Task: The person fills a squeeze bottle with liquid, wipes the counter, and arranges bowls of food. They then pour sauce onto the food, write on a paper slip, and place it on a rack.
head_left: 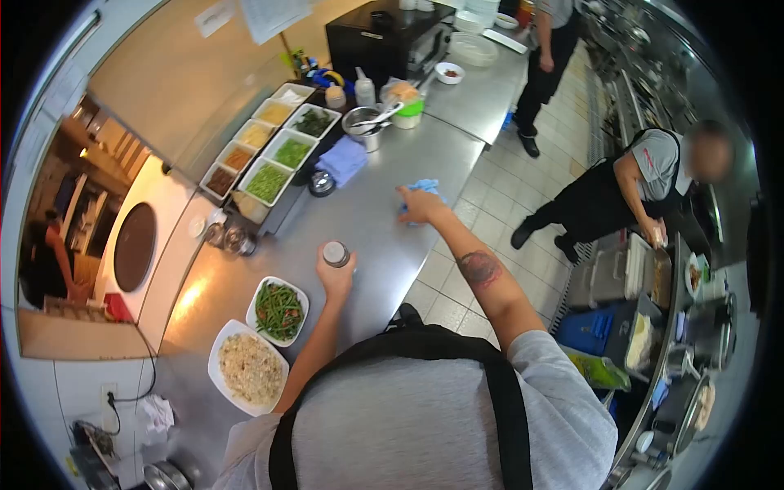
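My left hand (336, 276) is wrapped round a small upright jar with a grey lid (335, 254), just above the steel counter (377, 269). Further right, near the counter's edge, my right hand (421, 206) grips a crumpled light-blue cloth (430, 187). Some fingers stretch out over it, and blue shows on both sides of the hand. Beside my left forearm stand a square white bowl of green beans (278, 310) and a larger white bowl of fried rice (250, 367).
Trays of chopped toppings (267, 181), a folded purple cloth (341, 160) and a steel pot (363, 129) stand ahead. Two glass jars (238, 241) are at the left. To the right, a co-worker (621, 184) stands at another counter; another person (549, 69) stands farther off.
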`<state>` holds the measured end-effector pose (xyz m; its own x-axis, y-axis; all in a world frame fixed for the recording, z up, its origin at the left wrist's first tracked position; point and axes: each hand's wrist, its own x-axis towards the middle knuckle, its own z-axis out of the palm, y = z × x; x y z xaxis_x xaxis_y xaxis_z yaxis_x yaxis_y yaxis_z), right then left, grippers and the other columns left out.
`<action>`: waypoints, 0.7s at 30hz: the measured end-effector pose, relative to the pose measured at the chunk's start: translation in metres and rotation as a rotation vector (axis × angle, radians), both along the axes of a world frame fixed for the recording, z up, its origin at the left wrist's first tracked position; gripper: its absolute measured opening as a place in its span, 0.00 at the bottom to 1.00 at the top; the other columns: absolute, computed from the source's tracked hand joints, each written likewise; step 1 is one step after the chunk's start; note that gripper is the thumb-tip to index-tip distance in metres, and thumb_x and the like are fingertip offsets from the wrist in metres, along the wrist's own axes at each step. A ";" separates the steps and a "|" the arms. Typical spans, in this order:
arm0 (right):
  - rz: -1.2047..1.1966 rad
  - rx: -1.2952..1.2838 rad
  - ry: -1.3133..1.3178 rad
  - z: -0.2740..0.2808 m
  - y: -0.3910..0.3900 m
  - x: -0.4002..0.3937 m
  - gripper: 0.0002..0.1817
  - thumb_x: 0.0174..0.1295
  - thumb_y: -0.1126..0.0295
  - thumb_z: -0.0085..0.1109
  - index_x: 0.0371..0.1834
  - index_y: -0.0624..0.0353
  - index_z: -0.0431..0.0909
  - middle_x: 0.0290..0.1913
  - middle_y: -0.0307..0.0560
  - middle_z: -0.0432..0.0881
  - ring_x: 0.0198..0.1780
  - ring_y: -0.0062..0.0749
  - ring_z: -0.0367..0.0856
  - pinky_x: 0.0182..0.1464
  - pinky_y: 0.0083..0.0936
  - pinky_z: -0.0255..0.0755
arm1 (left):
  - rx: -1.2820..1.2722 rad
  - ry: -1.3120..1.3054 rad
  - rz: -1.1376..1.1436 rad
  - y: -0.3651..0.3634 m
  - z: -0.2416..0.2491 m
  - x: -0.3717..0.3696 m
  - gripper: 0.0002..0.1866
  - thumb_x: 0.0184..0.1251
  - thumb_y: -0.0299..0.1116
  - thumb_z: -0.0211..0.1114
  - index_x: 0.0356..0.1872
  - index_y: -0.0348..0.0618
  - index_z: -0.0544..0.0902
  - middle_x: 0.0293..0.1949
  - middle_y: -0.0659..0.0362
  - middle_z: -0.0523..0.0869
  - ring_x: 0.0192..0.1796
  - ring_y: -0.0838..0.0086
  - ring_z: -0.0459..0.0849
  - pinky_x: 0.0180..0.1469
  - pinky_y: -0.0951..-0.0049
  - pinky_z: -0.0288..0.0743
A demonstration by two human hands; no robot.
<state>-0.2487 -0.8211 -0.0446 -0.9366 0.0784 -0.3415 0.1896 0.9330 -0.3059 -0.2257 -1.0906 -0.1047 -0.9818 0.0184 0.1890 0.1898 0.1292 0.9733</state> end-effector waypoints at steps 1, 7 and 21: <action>-0.031 0.004 0.032 -0.007 -0.003 -0.015 0.47 0.53 0.51 0.70 0.74 0.49 0.55 0.55 0.62 0.80 0.57 0.55 0.79 0.59 0.45 0.72 | 0.019 -0.002 0.001 -0.006 0.001 0.001 0.22 0.46 0.23 0.76 0.44 0.40 0.77 0.35 0.61 0.83 0.39 0.77 0.82 0.45 0.75 0.76; -0.400 -0.057 0.207 0.046 0.009 -0.101 0.48 0.56 0.64 0.62 0.79 0.47 0.44 0.59 0.60 0.78 0.60 0.55 0.77 0.61 0.44 0.72 | 0.043 0.003 0.054 -0.024 0.002 0.007 0.20 0.48 0.22 0.75 0.42 0.40 0.76 0.34 0.62 0.82 0.38 0.78 0.81 0.44 0.75 0.76; -0.437 0.192 0.491 -0.091 -0.012 0.026 0.17 0.60 0.57 0.63 0.45 0.57 0.77 0.54 0.60 0.74 0.52 0.60 0.77 0.45 0.49 0.78 | 0.006 -0.037 0.052 -0.016 0.002 0.003 0.20 0.49 0.19 0.74 0.42 0.40 0.75 0.38 0.61 0.81 0.40 0.77 0.80 0.46 0.75 0.75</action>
